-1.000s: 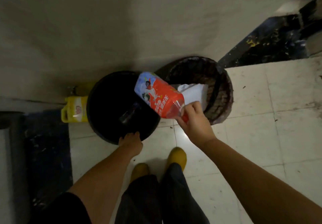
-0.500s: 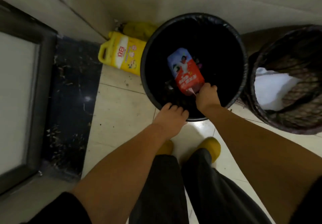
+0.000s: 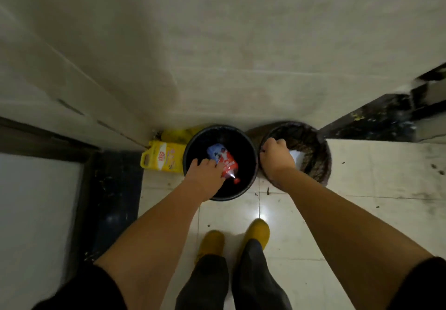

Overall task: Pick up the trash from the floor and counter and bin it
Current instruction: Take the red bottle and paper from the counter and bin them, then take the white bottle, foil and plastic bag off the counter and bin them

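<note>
The right hand (image 3: 275, 159) has let the bottle (image 3: 223, 161) go and now grips the basket (image 3: 318, 162) rim at 3 o'clock. The left hand (image 3: 205, 173) presses loosely on the bottle inside the bin (image 3: 249, 165): binned.

Left hand (image 3: 205, 172): fingertips out of sight behind the pouch (image 3: 223, 162), grip unclear
White paper (image 3: 297, 156): mostly covered by the right hand (image 3: 276, 159)
Right fingers: curled under, hold unclear
Yellow jug (image 3: 163, 159): label print too blurred to read
</note>
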A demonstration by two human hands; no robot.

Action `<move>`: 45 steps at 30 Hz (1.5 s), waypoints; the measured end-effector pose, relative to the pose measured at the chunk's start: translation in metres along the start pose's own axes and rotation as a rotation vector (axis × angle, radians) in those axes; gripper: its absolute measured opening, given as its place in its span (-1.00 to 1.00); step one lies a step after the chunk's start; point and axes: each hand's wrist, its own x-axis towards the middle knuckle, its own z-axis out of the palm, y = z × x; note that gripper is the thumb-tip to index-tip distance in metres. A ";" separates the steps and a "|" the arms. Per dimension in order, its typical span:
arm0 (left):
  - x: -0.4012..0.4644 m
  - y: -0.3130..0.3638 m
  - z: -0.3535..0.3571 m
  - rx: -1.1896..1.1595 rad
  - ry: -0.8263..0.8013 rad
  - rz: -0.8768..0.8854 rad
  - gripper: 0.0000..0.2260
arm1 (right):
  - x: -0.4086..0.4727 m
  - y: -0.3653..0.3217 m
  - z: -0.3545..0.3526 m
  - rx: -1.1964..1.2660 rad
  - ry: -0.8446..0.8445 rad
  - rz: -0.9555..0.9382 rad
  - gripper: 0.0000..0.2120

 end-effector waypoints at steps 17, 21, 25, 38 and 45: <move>-0.164 0.288 -0.263 0.418 0.315 0.726 -0.59 | -0.352 0.182 -0.227 0.119 0.427 0.455 -0.62; -0.203 0.419 -0.242 0.574 0.317 0.981 -0.55 | -0.440 0.276 -0.211 0.267 0.500 0.681 -0.62; -0.250 0.547 -0.199 0.650 0.278 1.143 -0.54 | -0.517 0.360 -0.185 0.345 0.524 0.874 -0.60; -0.385 0.847 -0.044 0.849 0.113 1.392 -0.58 | -0.727 0.594 -0.127 0.495 0.582 1.283 -0.54; -0.410 0.985 0.007 0.999 0.091 1.565 -0.57 | -0.780 0.694 -0.112 0.599 0.577 1.459 -0.53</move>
